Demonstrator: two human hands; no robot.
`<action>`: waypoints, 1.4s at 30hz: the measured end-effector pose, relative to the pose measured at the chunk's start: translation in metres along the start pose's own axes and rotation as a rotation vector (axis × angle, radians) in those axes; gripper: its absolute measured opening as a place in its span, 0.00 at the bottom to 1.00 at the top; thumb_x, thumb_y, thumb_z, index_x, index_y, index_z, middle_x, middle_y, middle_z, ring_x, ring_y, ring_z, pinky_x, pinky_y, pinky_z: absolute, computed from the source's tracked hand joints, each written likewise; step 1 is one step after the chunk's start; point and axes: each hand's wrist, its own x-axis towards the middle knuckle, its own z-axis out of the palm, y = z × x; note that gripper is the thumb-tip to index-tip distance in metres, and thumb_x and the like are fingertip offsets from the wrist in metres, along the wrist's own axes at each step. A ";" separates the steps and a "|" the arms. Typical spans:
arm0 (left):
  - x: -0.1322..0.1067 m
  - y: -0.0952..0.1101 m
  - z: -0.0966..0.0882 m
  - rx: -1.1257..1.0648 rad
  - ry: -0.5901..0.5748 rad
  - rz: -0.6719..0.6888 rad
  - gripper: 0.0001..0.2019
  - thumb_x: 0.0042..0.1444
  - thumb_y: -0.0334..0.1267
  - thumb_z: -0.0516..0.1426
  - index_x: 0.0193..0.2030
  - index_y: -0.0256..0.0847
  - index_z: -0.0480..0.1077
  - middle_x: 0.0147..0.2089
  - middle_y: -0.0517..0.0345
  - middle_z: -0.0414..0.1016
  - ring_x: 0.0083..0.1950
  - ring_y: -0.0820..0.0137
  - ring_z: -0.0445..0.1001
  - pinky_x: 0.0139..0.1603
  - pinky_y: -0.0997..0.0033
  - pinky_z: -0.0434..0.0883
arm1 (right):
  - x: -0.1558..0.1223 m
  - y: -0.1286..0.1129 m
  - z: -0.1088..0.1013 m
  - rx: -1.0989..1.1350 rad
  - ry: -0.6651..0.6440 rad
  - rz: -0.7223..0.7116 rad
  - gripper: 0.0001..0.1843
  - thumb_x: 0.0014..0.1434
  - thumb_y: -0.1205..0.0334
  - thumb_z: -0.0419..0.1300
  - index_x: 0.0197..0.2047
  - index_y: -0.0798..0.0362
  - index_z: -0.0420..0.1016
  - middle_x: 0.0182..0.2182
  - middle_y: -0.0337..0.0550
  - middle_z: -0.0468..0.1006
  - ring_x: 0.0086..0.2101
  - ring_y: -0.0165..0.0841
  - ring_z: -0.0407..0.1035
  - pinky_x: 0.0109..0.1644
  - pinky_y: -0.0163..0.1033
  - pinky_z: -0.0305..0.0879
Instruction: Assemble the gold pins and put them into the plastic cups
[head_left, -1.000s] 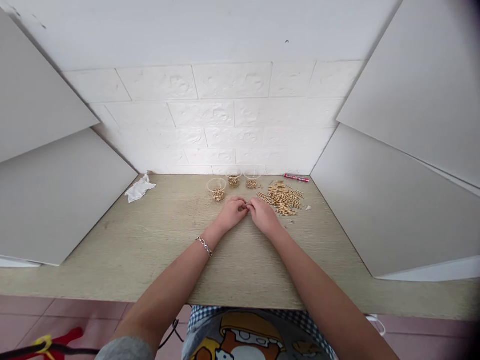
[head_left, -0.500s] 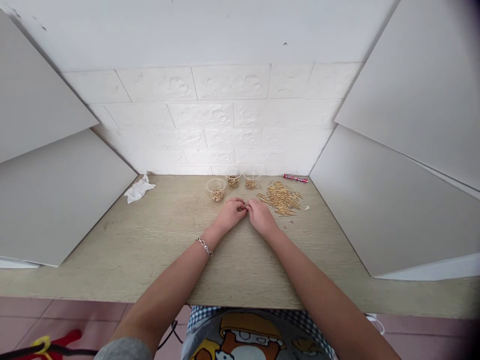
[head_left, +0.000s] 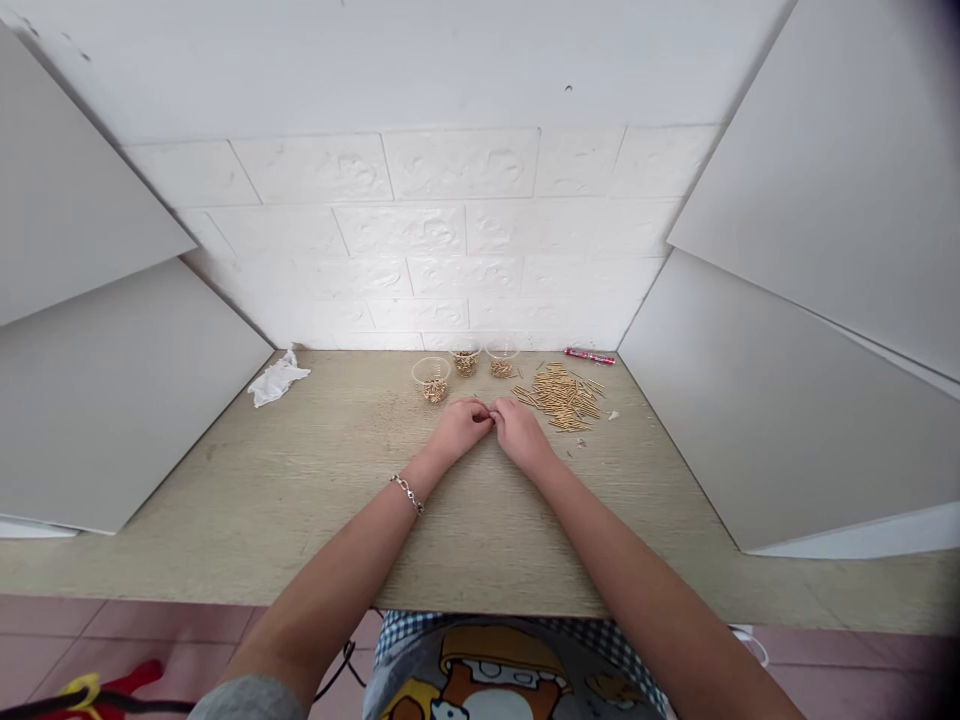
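Over the middle of the wooden table (head_left: 322, 510), my left hand (head_left: 459, 428) and my right hand (head_left: 519, 432) meet at the fingertips. Both are closed in a pinch. What lies between the fingers is hidden or too small to make out. Just beyond my left hand stands a clear plastic cup (head_left: 431, 372) holding small gold-coloured pieces. Behind it are a second clear cup (head_left: 466, 350) and a third clear cup (head_left: 502, 352), each with gold pieces inside. A pile of thin gold-coloured metal sticks (head_left: 564, 398) lies to the right of my right hand.
A crumpled white tissue (head_left: 277, 380) lies at the back left. At the back right is a red pen-like tube (head_left: 590, 356). White scraps (head_left: 613, 415) lie beside the pile. A brick-patterned wall (head_left: 427, 230) and grey side panels (head_left: 817, 400) enclose the table.
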 end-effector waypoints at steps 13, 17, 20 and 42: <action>0.001 0.002 -0.001 0.041 -0.029 0.015 0.07 0.46 0.30 0.54 0.26 0.38 0.74 0.35 0.55 0.75 0.37 0.71 0.72 0.43 0.71 0.68 | -0.001 -0.002 0.001 -0.059 -0.022 -0.006 0.10 0.58 0.70 0.44 0.29 0.54 0.64 0.29 0.43 0.67 0.33 0.33 0.60 0.36 0.36 0.55; 0.001 0.001 0.000 0.051 -0.031 0.034 0.06 0.46 0.30 0.55 0.26 0.37 0.74 0.35 0.55 0.75 0.37 0.70 0.72 0.43 0.70 0.67 | -0.001 0.000 0.002 -0.034 -0.024 0.002 0.10 0.58 0.69 0.44 0.30 0.54 0.65 0.30 0.44 0.67 0.33 0.33 0.61 0.37 0.36 0.56; 0.002 0.000 0.001 0.058 -0.041 0.055 0.06 0.45 0.30 0.55 0.27 0.37 0.74 0.35 0.55 0.75 0.38 0.70 0.71 0.44 0.70 0.67 | -0.001 0.003 0.004 0.014 0.003 0.003 0.09 0.57 0.69 0.45 0.32 0.55 0.66 0.30 0.44 0.68 0.33 0.33 0.61 0.38 0.36 0.56; -0.001 0.008 -0.011 -0.050 0.052 0.010 0.11 0.55 0.39 0.51 0.32 0.39 0.73 0.30 0.59 0.74 0.31 0.74 0.68 0.36 0.75 0.64 | 0.002 -0.002 0.002 0.397 0.191 0.209 0.10 0.56 0.58 0.47 0.27 0.52 0.62 0.22 0.37 0.66 0.26 0.31 0.61 0.31 0.35 0.54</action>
